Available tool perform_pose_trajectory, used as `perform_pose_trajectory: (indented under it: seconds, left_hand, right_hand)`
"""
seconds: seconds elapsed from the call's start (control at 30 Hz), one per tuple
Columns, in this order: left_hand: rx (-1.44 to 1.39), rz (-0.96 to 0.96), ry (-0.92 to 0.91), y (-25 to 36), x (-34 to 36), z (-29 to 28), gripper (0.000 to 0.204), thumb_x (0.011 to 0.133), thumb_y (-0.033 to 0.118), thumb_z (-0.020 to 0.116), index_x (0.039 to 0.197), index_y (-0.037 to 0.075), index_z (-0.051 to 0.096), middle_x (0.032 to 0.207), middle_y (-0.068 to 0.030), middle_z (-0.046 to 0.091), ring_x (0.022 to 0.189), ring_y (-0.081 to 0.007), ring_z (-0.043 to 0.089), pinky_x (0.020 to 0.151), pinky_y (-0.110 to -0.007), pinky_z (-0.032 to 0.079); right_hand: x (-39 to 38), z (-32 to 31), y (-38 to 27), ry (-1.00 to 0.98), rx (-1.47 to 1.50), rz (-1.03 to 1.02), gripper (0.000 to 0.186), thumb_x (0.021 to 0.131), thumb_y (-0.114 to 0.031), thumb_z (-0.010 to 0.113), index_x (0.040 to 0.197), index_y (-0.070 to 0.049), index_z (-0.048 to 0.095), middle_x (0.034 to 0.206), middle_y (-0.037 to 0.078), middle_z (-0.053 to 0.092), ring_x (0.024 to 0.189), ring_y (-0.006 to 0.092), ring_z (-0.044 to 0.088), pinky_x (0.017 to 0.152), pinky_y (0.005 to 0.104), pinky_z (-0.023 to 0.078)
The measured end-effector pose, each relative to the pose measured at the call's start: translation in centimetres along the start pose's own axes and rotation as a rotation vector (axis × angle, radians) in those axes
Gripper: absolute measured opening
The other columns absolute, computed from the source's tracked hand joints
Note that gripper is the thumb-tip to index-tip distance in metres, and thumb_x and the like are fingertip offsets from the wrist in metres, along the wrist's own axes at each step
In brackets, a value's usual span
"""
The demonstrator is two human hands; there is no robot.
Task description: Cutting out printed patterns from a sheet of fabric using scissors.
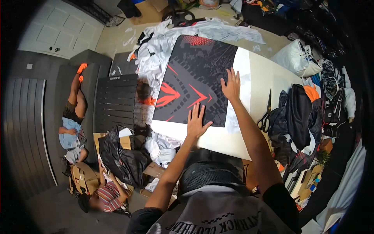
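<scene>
A black fabric panel [194, 78] printed with red arrow shapes and grey tyre-tread marks lies flat on the white table. My left hand [198, 121] rests on its near edge with fingers spread. My right hand [231, 85] lies flat across its right edge, fingers stretched and thumb apart. White backing [244, 74] shows along the panel's right side. Neither hand grips anything. To the right of my right forearm, a pair of black-handled scissors [265, 117] lies on the table, blades pointing away from me.
The white table [269, 74] carries a heap of dark clothing [298, 117] at its right end. White cloth scraps [156, 46] pile along its far left edge. A stuffed white bag [298, 60] stands at the back right. Two people are at the left, one on a grey sofa [62, 89].
</scene>
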State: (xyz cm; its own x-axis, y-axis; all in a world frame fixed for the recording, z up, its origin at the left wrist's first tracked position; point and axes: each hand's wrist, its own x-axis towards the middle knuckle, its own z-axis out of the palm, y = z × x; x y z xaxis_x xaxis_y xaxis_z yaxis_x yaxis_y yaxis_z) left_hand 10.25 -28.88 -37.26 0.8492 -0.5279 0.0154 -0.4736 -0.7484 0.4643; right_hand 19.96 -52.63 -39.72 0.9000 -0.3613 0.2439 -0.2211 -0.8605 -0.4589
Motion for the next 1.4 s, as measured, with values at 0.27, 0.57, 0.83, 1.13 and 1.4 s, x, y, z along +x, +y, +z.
perform_pose_trajectory:
  seconds: [0.27,0.57,0.83,1.13,1.4]
  left_hand:
    - [0.01,-0.081,0.038,0.7,1.2,0.9,0.085,0.084,0.056,0.054,0.148,0.007,0.028,0.156,-0.0173,0.019,0.143,-0.0319,0.021,0.115,-0.046,0.016]
    - [0.115,-0.081,-0.058,-0.4,1.2,1.6,0.087,0.085,0.056,0.053,0.147,0.001,0.026,0.155,-0.0174,0.022,0.143,-0.0309,0.022,0.115,-0.046,0.014]
    - [0.102,-0.063,-0.006,0.0,1.1,1.1,0.091,0.084,0.057,0.052,0.146,-0.002,0.025,0.155,-0.017,0.021,0.143,-0.0294,0.022,0.115,-0.046,0.015]
    - [0.081,-0.017,-0.017,-0.3,0.5,0.9,0.09,0.085,0.055,0.052,0.147,-0.004,0.022,0.156,-0.0177,0.018,0.144,-0.0314,0.018,0.115,-0.046,0.013]
    - [0.155,-0.082,-0.116,-4.3,-2.4,-0.9,0.088,0.088,0.053,0.05,0.148,-0.003,0.02,0.156,-0.0184,0.016,0.144,-0.0325,0.017,0.115,-0.045,0.015]
  right_hand:
    - [3.9,3.0,-0.6,0.077,-0.147,-0.042,0.054,0.091,-0.036,0.052,0.138,-0.012,0.043,0.15,0.006,0.034,0.137,0.0399,0.028,0.111,0.0505,0.025]
    - [5.2,4.0,0.0,0.095,-0.211,-0.033,0.055,0.09,-0.042,0.051,0.137,-0.015,0.046,0.148,0.003,0.039,0.138,0.0337,0.031,0.111,0.0479,0.024]
    - [5.0,2.6,-0.5,0.082,-0.169,0.0,0.057,0.091,-0.04,0.051,0.141,-0.015,0.04,0.151,0.004,0.034,0.14,0.0365,0.026,0.112,0.0518,0.022]
    - [-5.7,-2.0,0.7,0.063,-0.109,0.124,0.053,0.094,-0.034,0.049,0.143,-0.018,0.038,0.153,0.002,0.031,0.141,0.0357,0.024,0.112,0.0518,0.022]
    - [-9.2,-4.4,4.1,-0.026,-0.243,0.07,0.052,0.095,-0.037,0.046,0.144,-0.021,0.038,0.154,0.002,0.03,0.141,0.0343,0.024,0.114,0.0496,0.022]
